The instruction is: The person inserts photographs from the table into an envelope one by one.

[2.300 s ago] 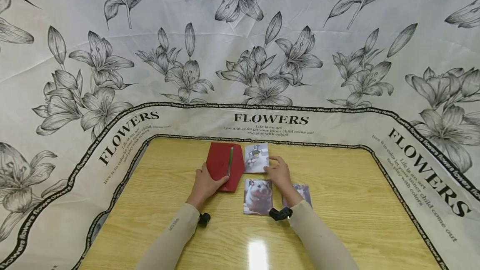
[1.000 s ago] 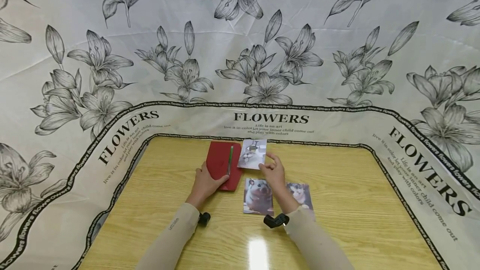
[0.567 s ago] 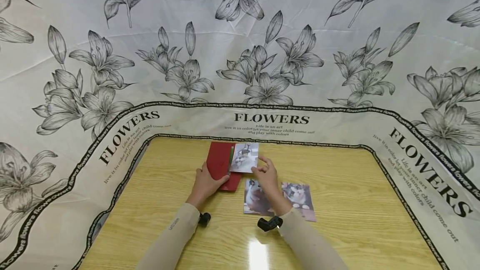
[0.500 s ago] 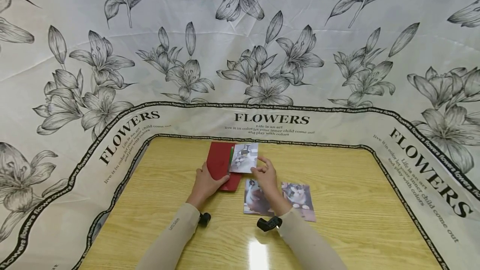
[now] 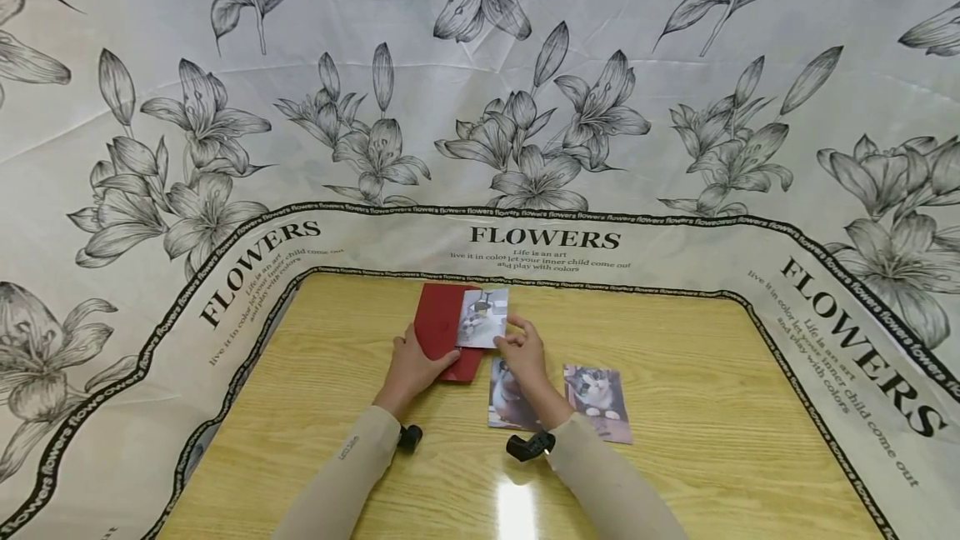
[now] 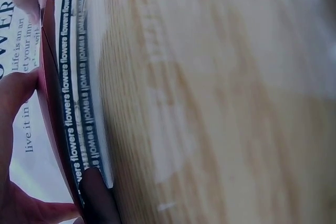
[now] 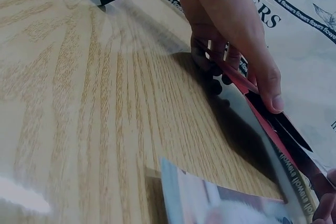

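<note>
In the head view my left hand [image 5: 408,365] grips the lower left side of a red envelope [image 5: 435,319], thumb across its front. The envelope appears edge-on, raised off the table, in the left wrist view. My right hand [image 5: 527,361] pinches the lower right corner of a photo card [image 5: 483,319] showing a small animal on a pale ground. The card's left edge meets the envelope's opening and covers the flap side; whether it is inside or in front, I cannot tell. Below, a hamster photo card [image 5: 507,398] lies partly hidden under my right hand.
A cat photo card [image 5: 597,402] lies on the wooden table [image 5: 697,415], right of the hamster card. A white flower-print cloth [image 5: 547,240] rises behind the table. Small black cameras sit at both wrists, the right one [image 5: 530,445] near the hamster card.
My right hand has lifted the card from beside the envelope and carried it left over the flap to the opening, covering the green strip there. My left hand has stayed put.
</note>
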Tool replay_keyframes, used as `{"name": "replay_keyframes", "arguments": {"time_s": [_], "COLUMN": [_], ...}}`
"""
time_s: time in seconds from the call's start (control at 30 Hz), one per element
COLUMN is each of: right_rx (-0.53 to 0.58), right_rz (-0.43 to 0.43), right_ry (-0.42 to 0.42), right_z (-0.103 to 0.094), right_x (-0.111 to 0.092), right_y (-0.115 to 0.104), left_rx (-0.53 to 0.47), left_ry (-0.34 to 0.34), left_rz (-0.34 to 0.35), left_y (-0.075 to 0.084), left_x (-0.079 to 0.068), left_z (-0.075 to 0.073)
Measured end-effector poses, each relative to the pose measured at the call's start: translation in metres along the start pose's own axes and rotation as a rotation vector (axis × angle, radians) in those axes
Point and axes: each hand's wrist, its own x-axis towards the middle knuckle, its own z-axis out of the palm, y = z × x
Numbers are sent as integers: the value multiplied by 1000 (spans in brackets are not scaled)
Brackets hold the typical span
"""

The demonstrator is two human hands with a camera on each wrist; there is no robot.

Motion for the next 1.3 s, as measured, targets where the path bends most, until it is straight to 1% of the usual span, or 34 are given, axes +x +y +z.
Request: {"name": "replay_keyframes", "arguments": {"time_s": [0.17,0.33,0.43,0.67,0.93,1.1,1.2,1.3], "right_rx": [-21,-90,-126,-113,-131,-155,-172,-174], "right_rz": [-13,24,28,-3,-27,-39,-35,-12], "right_ry": [4,-22,-37,-58,-86,-70,-65,-74], "right_z": [2,1,2,5,9,12,14,16], "right_x": [-2,-3,-4,-3,-1,1,3,4], "right_y": [-1,-6,-9,-11,-9,-8,-8,-8], "left_rx": [-11,-13,-14,-10,-10,-9,-4,-3], "left_ry": [0,-1,1,7,15,8,9,9], "left_rz": [6,3,3,7,2,-12,-18,-21], "left_y": [1,1,1,0,-1,-3,-2,-1], "left_x": [0,0,1,1,0,-1,-1,-1], "left_z": [0,0,1,1,1,2,2,2]}}
